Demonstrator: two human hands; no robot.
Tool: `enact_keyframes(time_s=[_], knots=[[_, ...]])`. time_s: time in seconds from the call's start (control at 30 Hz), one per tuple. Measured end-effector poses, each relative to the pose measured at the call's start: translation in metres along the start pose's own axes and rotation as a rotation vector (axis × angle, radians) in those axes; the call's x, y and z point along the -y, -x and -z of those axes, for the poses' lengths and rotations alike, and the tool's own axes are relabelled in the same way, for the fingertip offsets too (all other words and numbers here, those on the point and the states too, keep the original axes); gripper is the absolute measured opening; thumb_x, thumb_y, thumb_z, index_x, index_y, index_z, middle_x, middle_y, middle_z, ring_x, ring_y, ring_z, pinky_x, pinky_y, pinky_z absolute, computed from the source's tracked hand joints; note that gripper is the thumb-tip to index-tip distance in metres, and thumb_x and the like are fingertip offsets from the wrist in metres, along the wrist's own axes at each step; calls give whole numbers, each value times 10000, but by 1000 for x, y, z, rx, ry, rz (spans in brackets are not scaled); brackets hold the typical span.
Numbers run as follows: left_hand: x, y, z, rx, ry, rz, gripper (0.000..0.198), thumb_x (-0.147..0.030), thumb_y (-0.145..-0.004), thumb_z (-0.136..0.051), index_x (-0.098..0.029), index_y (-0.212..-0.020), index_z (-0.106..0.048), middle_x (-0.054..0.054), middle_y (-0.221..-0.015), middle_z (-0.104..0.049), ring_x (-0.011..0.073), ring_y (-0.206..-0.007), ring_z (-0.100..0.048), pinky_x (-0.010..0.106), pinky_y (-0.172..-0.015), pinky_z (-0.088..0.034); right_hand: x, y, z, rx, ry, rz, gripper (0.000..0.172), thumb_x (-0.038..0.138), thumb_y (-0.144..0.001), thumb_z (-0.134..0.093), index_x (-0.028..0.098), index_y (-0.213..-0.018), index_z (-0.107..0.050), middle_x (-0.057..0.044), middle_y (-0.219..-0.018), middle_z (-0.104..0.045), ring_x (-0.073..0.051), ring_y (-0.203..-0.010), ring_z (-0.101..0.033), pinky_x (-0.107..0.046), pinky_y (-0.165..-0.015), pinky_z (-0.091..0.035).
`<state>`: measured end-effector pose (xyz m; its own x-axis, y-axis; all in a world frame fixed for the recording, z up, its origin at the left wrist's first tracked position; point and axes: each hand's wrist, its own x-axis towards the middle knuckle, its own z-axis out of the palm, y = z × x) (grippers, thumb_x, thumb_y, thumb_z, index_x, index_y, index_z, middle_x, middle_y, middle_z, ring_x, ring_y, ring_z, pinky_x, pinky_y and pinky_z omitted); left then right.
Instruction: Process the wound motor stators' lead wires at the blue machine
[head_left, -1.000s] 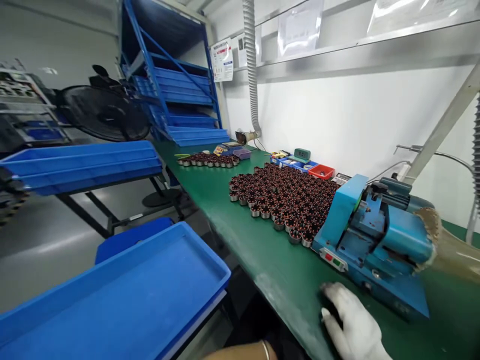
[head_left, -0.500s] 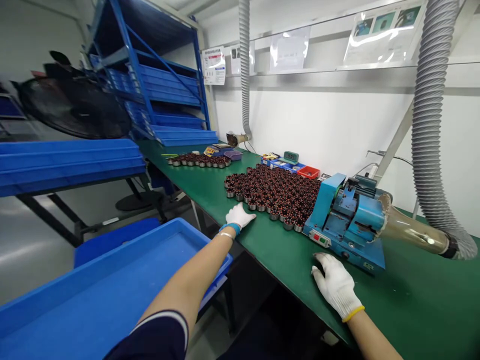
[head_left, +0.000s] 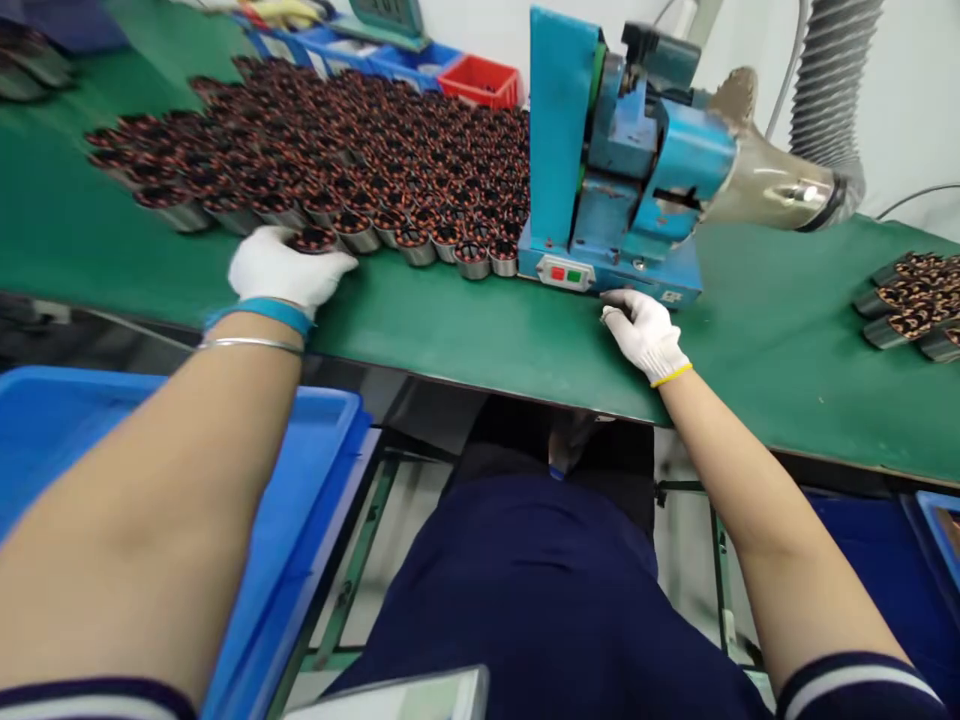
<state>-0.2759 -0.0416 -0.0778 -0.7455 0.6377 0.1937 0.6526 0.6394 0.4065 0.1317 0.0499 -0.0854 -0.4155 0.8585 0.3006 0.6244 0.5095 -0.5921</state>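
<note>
A dense cluster of motor stators [head_left: 360, 140], steel rings with dark cores and copper windings, stands on the green workbench [head_left: 435, 320]. At the cluster's front edge my left hand [head_left: 281, 270], in a white glove, has its fingers and thumb around a stator [head_left: 313, 240]; its lower part is hidden by the glove. My right hand [head_left: 641, 328], also gloved, rests on the bench against the front of the blue belt machine [head_left: 615, 200]. Its fingers are loosely bent, thumb apart, with nothing visible in them. Red and green buttons [head_left: 566, 273] sit left of that hand.
A smaller group of stators [head_left: 919, 305] stands at the right. Behind the cluster are a red bin [head_left: 480, 80], blue bins [head_left: 416, 62] and a digital clock [head_left: 386, 15]. A grey hose [head_left: 829, 90] joins the machine's duct. Blue trays [head_left: 322, 410] lie below the bench at left.
The view has swung down and to the right. My left hand has gone from the bare bench edge to a stator at the cluster's front. My right hand is now closer to the machine base.
</note>
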Motion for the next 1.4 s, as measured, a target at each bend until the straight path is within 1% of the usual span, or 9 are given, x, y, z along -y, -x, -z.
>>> enact_keyframes(time_s=[0.07,0.2,0.37,0.67,0.8,1.03,1.23,1.3,1.4], knots=[[1,11,6,24,33,11,675,-476,-701,-681,-2,-1165,-556,118,-1241,-627,294,-1152,-562,463,-999,-424,0,0,0,-29,-35,21,330,331,-847,-522,172,-1095,-671,-50,-1047,-697,-231,-1013,-636,-378,-960,-485],[-2,24,13,72,62,-33,643,-488,-693,-686,-29,-1131,-582,115,-1217,-650,289,-1132,-577,459,-990,-433,3,2,3,-40,-39,14,316,311,-836,-539,162,-1076,-682,-55,-1012,-706,-233,-970,-650,-393,-941,-495],[0,22,12,51,78,-28,666,-504,-666,-699,-41,-1134,-598,105,-1191,-666,268,-1089,-595,455,-980,-442,2,6,3,-83,-19,-33,328,318,-846,-525,160,-1095,-671,-60,-1058,-694,-236,-1023,-634,-404,-972,-478],[4,23,13,73,95,-64,710,-528,-673,-704,-41,-1174,-580,117,-1223,-648,277,-1109,-579,487,-997,-421,0,13,2,-138,8,-110,321,339,-843,-545,180,-1088,-677,-60,-1071,-692,-239,-1017,-637,-422,-969,-473],[5,20,11,87,91,-55,686,-529,-662,-709,-60,-1151,-601,124,-1205,-657,304,-1109,-582,491,-981,-431,2,19,4,-144,28,-132,322,333,-848,-547,175,-1099,-671,-62,-1050,-700,-235,-1021,-636,-412,-975,-469],[6,21,10,96,130,-57,746,-571,-604,-727,-84,-1155,-602,103,-1207,-652,282,-1094,-573,473,-999,-412,6,22,6,-148,61,-173,322,355,-864,-538,196,-1113,-665,-54,-1072,-695,-235,-1041,-628,-402,-992,-452],[0,23,15,88,223,-26,761,-587,-532,-767,-48,-1051,-628,161,-1136,-671,348,-1114,-555,542,-999,-375,15,26,12,-127,77,-231,316,364,-868,-539,222,-1125,-655,-54,-1123,-676,-239,-1085,-609,-411,-1014,-433],[-2,30,21,81,299,-38,714,-541,-544,-776,-43,-1035,-631,162,-1115,-678,356,-1120,-560,528,-1012,-369,19,29,15,-115,64,-234,324,371,-877,-525,228,-1141,-644,-56,-1146,-666,-239,-1110,-598,-420,-1021,-425],[-10,57,29,123,490,-133,600,-487,-666,-698,-67,-1088,-622,127,-1099,-694,286,-1057,-621,415,-981,-442,29,33,17,-64,13,-216,346,387,-866,-541,212,-1149,-639,-78,-1134,-668,-250,-1091,-610,-439,-994,-447]])
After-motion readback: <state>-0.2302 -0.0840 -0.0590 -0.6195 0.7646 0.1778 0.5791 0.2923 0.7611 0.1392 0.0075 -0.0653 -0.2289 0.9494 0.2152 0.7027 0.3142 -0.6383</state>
